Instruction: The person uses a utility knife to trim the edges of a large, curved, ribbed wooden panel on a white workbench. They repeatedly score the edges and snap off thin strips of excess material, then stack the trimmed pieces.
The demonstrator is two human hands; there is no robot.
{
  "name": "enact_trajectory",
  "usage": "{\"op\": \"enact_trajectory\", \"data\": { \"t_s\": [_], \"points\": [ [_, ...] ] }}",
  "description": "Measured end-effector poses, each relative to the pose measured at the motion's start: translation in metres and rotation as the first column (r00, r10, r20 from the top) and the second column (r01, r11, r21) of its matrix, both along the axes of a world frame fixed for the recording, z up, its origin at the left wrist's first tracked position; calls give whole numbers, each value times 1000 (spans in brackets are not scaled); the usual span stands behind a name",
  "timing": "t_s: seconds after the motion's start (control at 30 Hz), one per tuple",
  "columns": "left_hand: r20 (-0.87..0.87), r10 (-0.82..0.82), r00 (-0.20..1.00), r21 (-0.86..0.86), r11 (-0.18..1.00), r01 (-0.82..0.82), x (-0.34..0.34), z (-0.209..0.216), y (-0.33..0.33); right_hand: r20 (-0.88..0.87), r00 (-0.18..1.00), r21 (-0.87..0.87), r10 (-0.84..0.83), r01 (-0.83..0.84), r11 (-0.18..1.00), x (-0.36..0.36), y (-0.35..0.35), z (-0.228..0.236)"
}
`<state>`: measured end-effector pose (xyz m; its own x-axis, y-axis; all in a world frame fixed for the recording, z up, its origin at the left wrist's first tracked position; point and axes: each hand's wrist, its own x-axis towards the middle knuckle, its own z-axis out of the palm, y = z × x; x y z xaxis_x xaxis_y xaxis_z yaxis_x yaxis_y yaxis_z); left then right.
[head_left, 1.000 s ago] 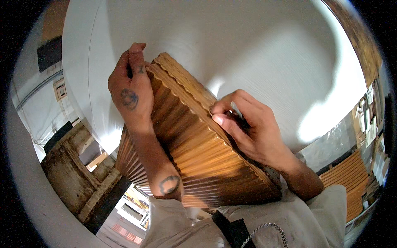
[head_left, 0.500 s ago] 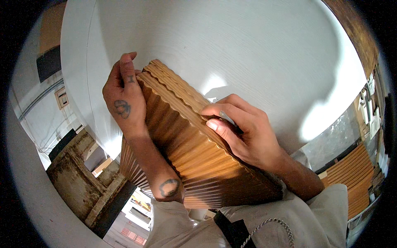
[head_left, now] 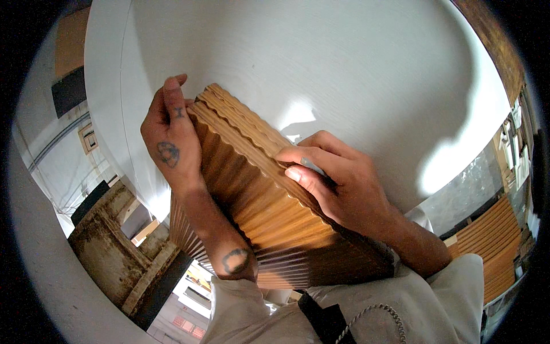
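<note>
A brown wood-grain fluted panel (head_left: 275, 223) stands tilted in front of me, its wavy, lighter edge (head_left: 243, 132) running diagonally from upper left to lower right. A groove separates two wavy strips along this edge. My left hand (head_left: 172, 129) is closed at the panel's upper left end, thumb up, its other fingers partly hidden. Midway along the edge, my right hand (head_left: 344, 178) is closed in a pinch, thumb and index finger against the wood. A small grey flat piece (head_left: 312, 165) shows between those fingers; its exact kind cannot be made out.
Behind the panel spreads a large white surface (head_left: 355, 74) with bright light patches. Another ribbed brown panel (head_left: 487, 252) lies at the right. A worn brown wooden piece of furniture (head_left: 109, 246) is at lower left, near a pale wall with a switch plate (head_left: 89, 138).
My right hand has shifted very slightly along the edge, and the grey piece in it sits at a slightly different angle. The left hand and the panel stay nearly in place.
</note>
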<state>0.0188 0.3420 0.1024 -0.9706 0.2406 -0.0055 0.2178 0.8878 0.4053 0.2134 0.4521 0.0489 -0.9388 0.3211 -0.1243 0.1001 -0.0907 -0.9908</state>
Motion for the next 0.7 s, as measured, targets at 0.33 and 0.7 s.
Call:
{"op": "enact_trajectory", "data": {
  "t_s": [0.33, 0.7],
  "points": [
    [-17, -4, 1000, 17, 1000, 4, 3, -1, 4, 18, 1000, -22, 8, -8, 1000, 7, 5, 1],
    [-16, -7, 1000, 75, 997, 8, -1, -4, 0, 181, 939, -358, 292, -213, 909, 94, 38, 0]
  ]
}}
